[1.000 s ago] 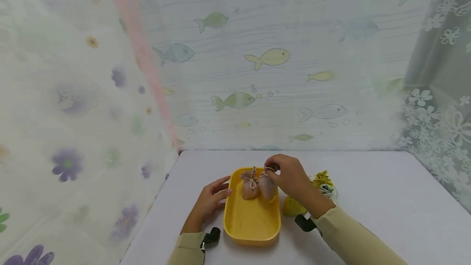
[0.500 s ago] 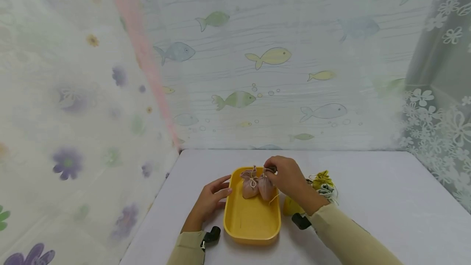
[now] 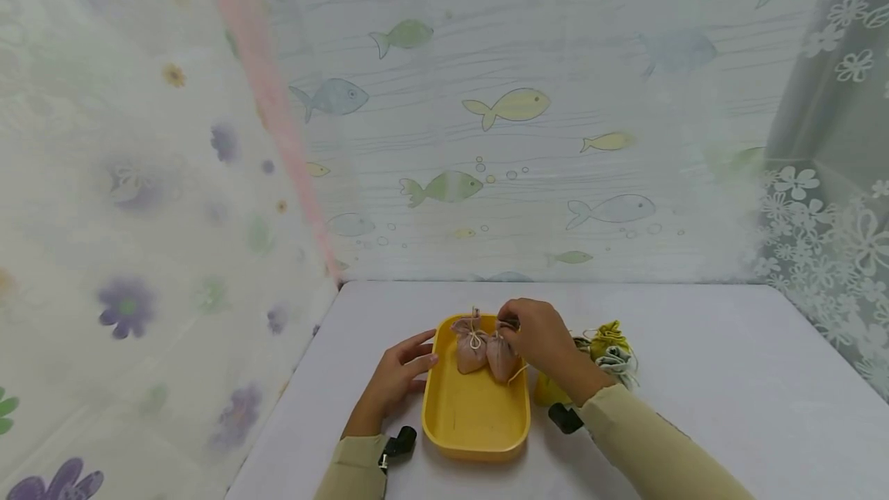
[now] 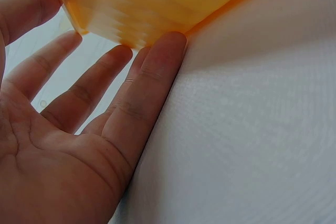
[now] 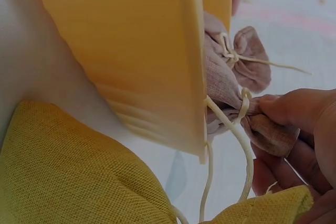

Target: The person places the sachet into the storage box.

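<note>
Two small mauve drawstring pouches sit at the far end of a yellow plastic tray [image 3: 475, 427]. My right hand [image 3: 538, 338] pinches the gathered neck of the right pouch [image 3: 501, 359] between thumb and fingers, as the right wrist view shows with the pouch's ruffled top [image 5: 273, 132] and pale cord. Close beside it leans the left pouch [image 3: 472, 351], tied with a cream cord bow. My left hand [image 3: 396, 376] rests against the tray's left side, fingers extended; in the left wrist view the fingertips [image 4: 170, 43] touch the outer tray wall [image 4: 152, 3].
Right of the tray, partly behind my right forearm, lie a mustard-yellow pouch [image 5: 79, 166], another yellow pouch [image 3: 609, 338] and a grey-green one [image 3: 614, 361] with loose cords. A white cloth covers the table [image 3: 708, 376]. A fish-printed curtain [image 3: 528, 160] hangs behind it.
My right hand has lowered slightly toward me, and the right pouch's bottom has settled a little lower in the tray. The left pouch has shifted slightly. My left hand stays in place.
</note>
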Available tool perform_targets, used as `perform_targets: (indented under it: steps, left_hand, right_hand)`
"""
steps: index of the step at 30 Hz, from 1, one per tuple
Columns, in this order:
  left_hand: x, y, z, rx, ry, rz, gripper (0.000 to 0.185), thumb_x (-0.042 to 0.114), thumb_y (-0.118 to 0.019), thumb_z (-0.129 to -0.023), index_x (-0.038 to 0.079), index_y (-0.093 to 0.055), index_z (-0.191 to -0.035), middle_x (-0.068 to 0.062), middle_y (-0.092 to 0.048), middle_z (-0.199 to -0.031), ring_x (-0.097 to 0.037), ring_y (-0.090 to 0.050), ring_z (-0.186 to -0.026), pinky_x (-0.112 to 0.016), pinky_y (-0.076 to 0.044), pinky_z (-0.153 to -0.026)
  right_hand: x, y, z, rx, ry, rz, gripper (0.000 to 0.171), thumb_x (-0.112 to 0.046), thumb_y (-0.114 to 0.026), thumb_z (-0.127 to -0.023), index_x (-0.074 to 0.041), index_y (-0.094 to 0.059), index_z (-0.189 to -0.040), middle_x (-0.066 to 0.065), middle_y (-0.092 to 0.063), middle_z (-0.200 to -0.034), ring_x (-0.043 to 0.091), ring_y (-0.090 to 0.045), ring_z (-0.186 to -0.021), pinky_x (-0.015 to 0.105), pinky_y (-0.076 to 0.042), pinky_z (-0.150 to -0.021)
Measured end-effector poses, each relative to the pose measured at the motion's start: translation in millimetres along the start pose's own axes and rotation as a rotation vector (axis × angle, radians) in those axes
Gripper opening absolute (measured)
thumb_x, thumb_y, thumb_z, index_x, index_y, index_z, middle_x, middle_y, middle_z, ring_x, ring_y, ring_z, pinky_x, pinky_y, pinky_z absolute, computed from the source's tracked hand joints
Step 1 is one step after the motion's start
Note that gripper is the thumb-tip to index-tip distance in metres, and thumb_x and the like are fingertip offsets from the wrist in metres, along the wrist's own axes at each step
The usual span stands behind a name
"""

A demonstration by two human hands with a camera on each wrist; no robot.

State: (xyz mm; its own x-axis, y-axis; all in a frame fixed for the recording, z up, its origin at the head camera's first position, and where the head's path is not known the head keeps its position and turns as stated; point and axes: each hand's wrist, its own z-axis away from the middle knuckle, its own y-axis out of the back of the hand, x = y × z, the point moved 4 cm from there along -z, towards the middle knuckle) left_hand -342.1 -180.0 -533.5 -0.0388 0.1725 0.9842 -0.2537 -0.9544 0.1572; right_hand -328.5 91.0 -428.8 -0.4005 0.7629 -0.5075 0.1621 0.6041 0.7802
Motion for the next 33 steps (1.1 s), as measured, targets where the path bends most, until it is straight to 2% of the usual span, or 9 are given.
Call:
perform_targets:
  steps: [21,27,33]
  left_hand:
    - [-1.7,0.6,-0.8,-0.003,0.014,0.012,0.059,0.035,-0.074,-0.096,0.029,-0.054,-0.152,-0.018,-0.054,-0.152,-0.030,-0.068,-0.120,-0.042,-0.064,-0.087]
    - [-0.3,0.1,-0.1,-0.001,0.020,0.011,0.059,0.035,-0.074,-0.096,0.030,-0.054,-0.151,-0.017,-0.055,-0.151,-0.029,-0.067,-0.122,-0.042,-0.064,-0.088]
    - [-1.1,-0.3,0.2,0.000,0.026,0.009,0.058,0.034,-0.074,-0.097,0.029,-0.054,-0.151,-0.017,-0.054,-0.152,-0.030,-0.068,-0.121,-0.042,-0.063,-0.088]
  right_hand:
    - [-0.2,-4.0,0.4,-0.027,-0.018,0.074,0.015,-0.018,-0.085,-0.087,-0.018,-0.074,-0.097,-0.006,-0.068,-0.090,0.009,-0.065,-0.082,0.029,-0.062,-0.076]
    - [1.7,-1.0,2.1,-0.038,-0.039,0.069,0.018,-0.022,-0.085,-0.087,-0.018,-0.074,-0.099,-0.007,-0.067,-0.092,0.009,-0.064,-0.082,0.030,-0.062,-0.077]
    - [2.3,5.8,7.4,-0.025,-0.003,0.041,0.021,-0.025,-0.085,-0.087,-0.017,-0.073,-0.103,-0.006,-0.068,-0.095,0.012,-0.066,-0.086,0.033,-0.060,-0.077]
